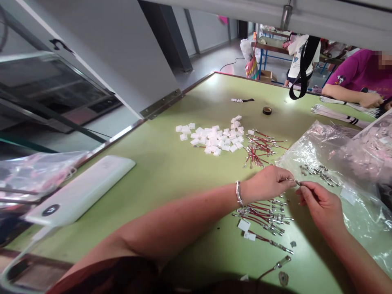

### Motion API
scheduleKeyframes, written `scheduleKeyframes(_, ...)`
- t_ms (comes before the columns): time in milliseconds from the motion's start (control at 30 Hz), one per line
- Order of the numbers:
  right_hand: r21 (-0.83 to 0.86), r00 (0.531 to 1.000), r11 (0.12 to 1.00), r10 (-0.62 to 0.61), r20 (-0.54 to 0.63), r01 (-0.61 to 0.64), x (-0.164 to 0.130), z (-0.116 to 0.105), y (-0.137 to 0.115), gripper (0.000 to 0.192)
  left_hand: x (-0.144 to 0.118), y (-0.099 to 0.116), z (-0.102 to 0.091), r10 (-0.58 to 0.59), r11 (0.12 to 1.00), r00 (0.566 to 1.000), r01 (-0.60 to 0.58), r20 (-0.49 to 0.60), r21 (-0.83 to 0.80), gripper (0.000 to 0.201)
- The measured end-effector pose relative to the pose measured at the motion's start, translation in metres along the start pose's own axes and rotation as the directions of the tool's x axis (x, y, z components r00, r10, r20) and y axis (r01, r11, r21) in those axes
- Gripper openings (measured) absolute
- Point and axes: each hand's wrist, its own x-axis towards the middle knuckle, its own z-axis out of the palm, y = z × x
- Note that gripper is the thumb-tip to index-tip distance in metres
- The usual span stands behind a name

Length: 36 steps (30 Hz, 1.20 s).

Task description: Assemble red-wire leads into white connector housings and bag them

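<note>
A slim, silvery metal piece (294, 180) lies directly between the two hands, its long axis running roughly left to right and dipping slightly towards the right; the left hand (271, 180) pinches its left end between thumb and fingers, and the right hand (324, 206) grips the other end at the fingertips, so neither is clearly nearer; the piece is small and partly covered, so whether a wire runs from it I cannot tell.

Loose silvery metal terminals (320, 173) lie on a clear, crinkled plastic bag (364, 216) just beyond the right hand, nearer to it than to the left; a tangle of short red wires with metal ends (260, 148) sits just beyond the left hand; a row of similar red wires (265, 216) lies on the near side of the left wrist, most strands pointing left to right.
</note>
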Motion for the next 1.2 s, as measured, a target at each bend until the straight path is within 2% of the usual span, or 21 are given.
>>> scheduleKeyframes(167, -0.026, 0.998, 0.998, -0.063, -0.031, 0.062, -0.001, -0.004, -0.001, 0.023, 0.001, -0.003, -0.001, 0.053, 0.994, 0.998, -0.055, 0.018, 0.091, 0.026)
scheduleKeyframes(300, -0.138, 0.975, 0.965, -0.219, 0.039, 0.222, 0.000, -0.003, 0.004, 0.021, -0.001, -0.002, 0.000, 0.076, 0.983, 0.996, -0.082, 0.041, 0.166, 0.026)
scheduleKeyframes(367, -0.178, 0.965, 0.949, -0.255, 0.053, 0.261, -0.001, -0.003, 0.006, 0.021, -0.001, -0.001, -0.001, 0.094, 0.963, 0.994, -0.103, 0.047, 0.248, 0.025)
scheduleKeyframes(533, -0.121, 0.996, 0.988, -0.094, 0.009, 0.095, -0.004, -0.004, 0.002, 0.023, 0.000, -0.001, -0.005, 0.092, 0.939, 0.994, -0.103, 0.051, 0.328, 0.025)
scheduleKeyframes(733, -0.127, 0.990, 0.983, -0.125, 0.070, 0.133, 0.000, -0.006, 0.000, 0.024, -0.001, -0.001, -0.004, 0.119, 0.928, 0.989, -0.144, 0.092, 0.344, 0.023)
scheduleKeyframes(867, -0.116, 0.975, 0.984, -0.115, 0.190, 0.138, -0.002, -0.010, -0.001, 0.025, -0.006, 0.003, -0.005, 0.172, 0.823, 0.973, -0.227, 0.152, 0.521, 0.017)
scheduleKeyframes(967, -0.072, 0.960, 0.997, 0.003, 0.280, 0.018, -0.007, -0.010, -0.007, 0.031, -0.008, 0.006, -0.006, 0.202, 0.749, 0.950, -0.306, 0.236, 0.589, 0.014)
scheduleKeyframes(1067, -0.056, 0.940, 0.996, 0.086, 0.331, -0.072, -0.005, -0.011, -0.011, 0.033, -0.007, 0.008, -0.012, 0.187, 0.730, 0.947, -0.312, 0.261, 0.608, 0.020)
scheduleKeyframes(1133, -0.080, 0.942, 0.994, 0.101, 0.319, -0.079, 0.004, -0.016, -0.009, 0.031, -0.006, 0.008, -0.019, 0.155, 0.722, 0.959, -0.274, 0.237, 0.636, 0.024)
scheduleKeyframes(1200, -0.161, 0.969, 0.984, 0.113, 0.219, -0.078, 0.019, -0.026, -0.003, 0.036, -0.004, 0.007, -0.025, 0.121, 0.720, 0.970, -0.231, 0.210, 0.654, 0.028)
